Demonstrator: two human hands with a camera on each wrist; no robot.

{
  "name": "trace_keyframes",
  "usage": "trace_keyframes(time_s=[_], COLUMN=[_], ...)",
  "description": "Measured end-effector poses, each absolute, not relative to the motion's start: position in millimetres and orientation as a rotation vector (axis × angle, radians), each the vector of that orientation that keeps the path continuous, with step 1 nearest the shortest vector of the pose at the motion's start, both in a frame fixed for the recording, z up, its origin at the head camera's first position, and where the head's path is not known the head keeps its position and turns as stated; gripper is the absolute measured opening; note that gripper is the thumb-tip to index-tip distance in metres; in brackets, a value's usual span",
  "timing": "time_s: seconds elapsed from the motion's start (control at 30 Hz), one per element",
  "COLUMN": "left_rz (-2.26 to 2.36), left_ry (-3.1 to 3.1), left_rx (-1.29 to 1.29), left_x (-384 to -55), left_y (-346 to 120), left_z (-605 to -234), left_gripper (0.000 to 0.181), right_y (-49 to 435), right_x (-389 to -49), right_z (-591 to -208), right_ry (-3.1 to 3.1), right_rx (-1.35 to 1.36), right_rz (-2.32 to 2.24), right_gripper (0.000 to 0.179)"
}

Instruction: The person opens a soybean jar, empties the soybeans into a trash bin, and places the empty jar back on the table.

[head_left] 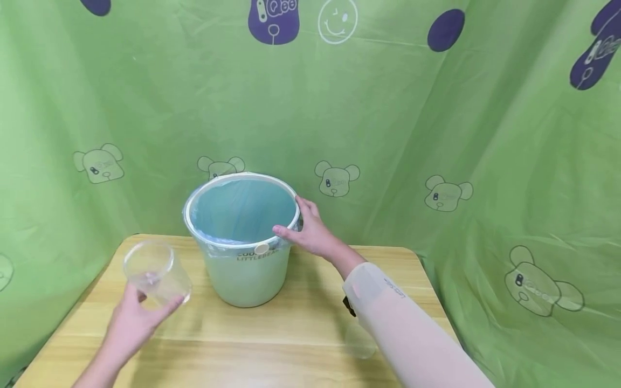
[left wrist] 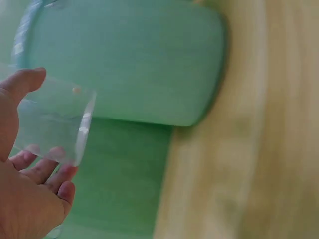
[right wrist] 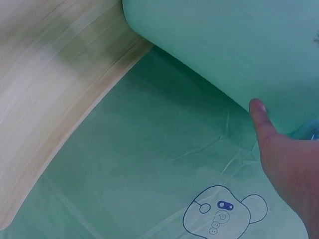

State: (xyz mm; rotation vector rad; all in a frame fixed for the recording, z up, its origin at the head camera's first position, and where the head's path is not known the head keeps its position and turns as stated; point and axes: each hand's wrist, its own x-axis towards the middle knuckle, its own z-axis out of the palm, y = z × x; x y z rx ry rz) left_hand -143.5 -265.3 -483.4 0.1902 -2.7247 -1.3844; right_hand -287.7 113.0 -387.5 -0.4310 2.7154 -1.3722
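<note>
My left hand (head_left: 133,318) holds a clear plastic cup (head_left: 167,275) to the left of the trash bin, above the table. The cup is tilted, its round mouth turned up and away. In the left wrist view the thumb and fingers lie on opposite sides of the cup (left wrist: 55,122). A pale green trash bin (head_left: 249,280) stands upright on the table, with a clear bag liner (head_left: 208,245) folded over its white rim. My right hand (head_left: 315,234) grips the bin's right rim, thumb at the front and fingers behind.
The wooden table (head_left: 271,345) has rounded back corners. Close beside the right sleeve (head_left: 388,307) lies a faint clear round object (head_left: 359,342), partly covered by it. A green curtain (head_left: 388,108) with bear prints hangs behind the table and along its sides.
</note>
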Motion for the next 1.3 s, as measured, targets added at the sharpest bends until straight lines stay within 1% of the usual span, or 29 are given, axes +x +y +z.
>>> trace_keyframes(time_s=[0.1,0.2,0.43,0.6,0.77,0.83,0.87,1.0,1.1,1.2,1.3], left_rz=[-1.333,-1.309,-1.266,-1.283,-1.283,-1.294,-1.305,-1.348,-1.352,-1.297,-1.165], left_ry=[-2.731,-2.759,-2.863,-2.859,-2.821,-2.807,-2.806,-2.799,-2.800,-2.814,-2.787], left_rx=[0.143,0.151,0.173,0.133,0.129,0.133,0.138,0.153,0.169,0.195,0.160], left_x=[-143.9,-146.8,-157.0,-157.8,-161.2,-162.9,-163.4,-163.6,-163.9,-161.6,-154.3], left_y=[-250.2,-235.6,-208.8,-196.4,-191.0,-189.0,-188.3,-189.1,-195.3,-205.2,-213.8], left_z=[-508.6,-530.2,-564.8,-581.1,-589.7,-591.1,-591.4,-585.2,-566.0,-532.2,-493.0], left_gripper=[0.097,0.093,0.084,0.084,0.080,0.084,0.089,0.121,0.140,0.148,0.146], right_y=[113.2,113.0,111.5,112.1,115.2,118.0,119.9,130.8,141.7,152.9,163.6], right_x=[-286.8,-286.0,-285.3,-285.1,-284.3,-282.9,-281.8,-275.6,-268.9,-257.1,-238.8], right_z=[-387.1,-386.4,-387.4,-390.2,-387.3,-385.5,-384.7,-381.5,-373.9,-362.2,-351.4], right_ry=[2.722,2.732,2.734,2.733,2.748,2.748,2.744,2.769,2.844,2.929,3.017], right_rx=[-0.408,-0.390,-0.369,-0.378,-0.410,-0.417,-0.416,-0.403,-0.398,-0.401,-0.411], right_rz=[-1.376,-1.388,-1.461,-1.452,-1.425,-1.405,-1.393,-1.306,-1.183,-1.022,-0.841], right_gripper=[0.117,0.113,0.103,0.102,0.099,0.096,0.095,0.087,0.085,0.084,0.085])
